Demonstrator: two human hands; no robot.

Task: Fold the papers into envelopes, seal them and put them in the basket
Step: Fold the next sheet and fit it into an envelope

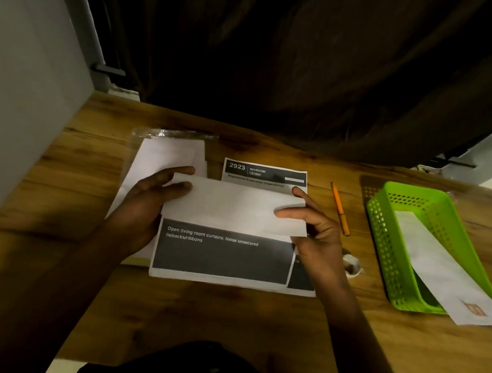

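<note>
Alignment matters most here: with the left hand (150, 199) and right hand (313, 227) each pinching an end of the white envelope (234, 207) above the printed paper (222, 256), well left of the green basket (424, 250), keep edges square.
</note>
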